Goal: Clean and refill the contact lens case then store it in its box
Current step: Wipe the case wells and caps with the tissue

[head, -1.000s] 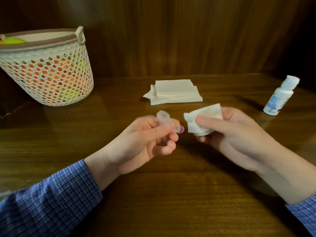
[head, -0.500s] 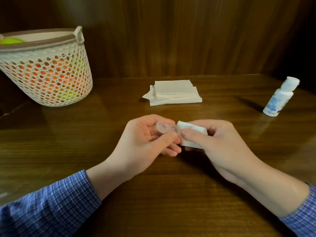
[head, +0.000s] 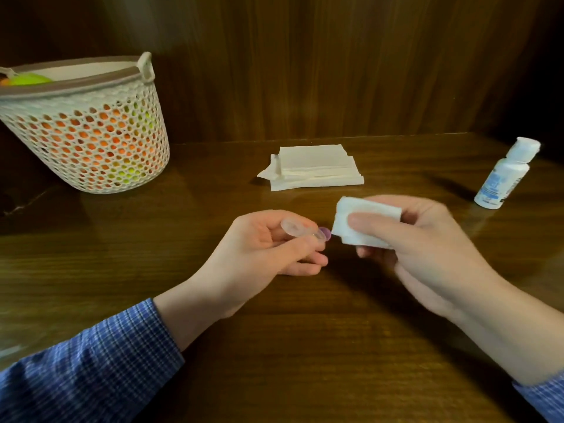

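Note:
My left hand (head: pixel 262 248) grips a small clear contact lens case (head: pixel 294 228) between thumb and fingers, just above the table; a purple part (head: pixel 416 232) of the case pokes out at its right end. My right hand (head: pixel 418 248) pinches a folded white tissue (head: pixel 364 219) a short way to the right of the case, with a small gap between tissue and case. A white solution bottle (head: pixel 503 175) with a blue label and white cap stands at the far right of the table. No box for the case is in view.
A stack of folded white tissues (head: pixel 314 169) lies behind my hands at mid-table. A white mesh basket (head: pixel 88 129) with orange and green things inside stands at the back left. A dark wooden wall closes off the table's back edge.
Half a second ago the tissue was pressed against the case; my right hand has now pulled it back to the right and up. My left hand has kept hold of the case.

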Action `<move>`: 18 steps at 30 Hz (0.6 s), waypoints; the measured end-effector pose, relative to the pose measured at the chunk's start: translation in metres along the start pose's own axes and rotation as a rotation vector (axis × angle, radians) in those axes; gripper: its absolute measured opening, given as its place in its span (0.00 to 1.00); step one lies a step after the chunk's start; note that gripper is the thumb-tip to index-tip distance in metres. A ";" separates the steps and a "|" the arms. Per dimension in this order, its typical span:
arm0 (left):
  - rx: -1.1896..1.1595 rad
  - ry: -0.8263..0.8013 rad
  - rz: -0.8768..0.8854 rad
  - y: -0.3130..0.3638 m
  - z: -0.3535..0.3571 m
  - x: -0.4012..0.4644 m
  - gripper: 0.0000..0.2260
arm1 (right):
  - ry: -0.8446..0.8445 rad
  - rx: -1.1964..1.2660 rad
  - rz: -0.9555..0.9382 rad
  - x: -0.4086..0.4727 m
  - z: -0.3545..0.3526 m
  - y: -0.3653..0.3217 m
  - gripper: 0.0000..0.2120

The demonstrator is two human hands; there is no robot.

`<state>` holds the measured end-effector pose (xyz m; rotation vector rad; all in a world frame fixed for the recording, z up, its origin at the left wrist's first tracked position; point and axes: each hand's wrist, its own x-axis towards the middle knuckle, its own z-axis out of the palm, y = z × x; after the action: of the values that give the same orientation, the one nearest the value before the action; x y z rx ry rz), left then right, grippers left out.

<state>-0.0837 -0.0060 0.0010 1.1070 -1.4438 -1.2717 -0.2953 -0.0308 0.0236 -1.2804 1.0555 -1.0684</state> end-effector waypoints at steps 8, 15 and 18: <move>-0.200 -0.413 -0.156 0.000 0.003 -0.004 0.11 | -0.162 -0.621 -0.757 -0.001 -0.006 0.011 0.12; -0.215 -0.569 -0.169 0.002 0.001 -0.006 0.16 | -0.356 -0.687 -0.835 0.003 -0.010 0.018 0.15; -0.198 -0.616 -0.157 0.001 0.001 -0.005 0.19 | -0.406 -0.662 -0.769 0.002 -0.008 0.020 0.14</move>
<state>-0.0838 -0.0004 0.0014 0.7324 -1.6377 -1.9374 -0.3025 -0.0342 0.0038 -2.4487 0.6049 -0.9463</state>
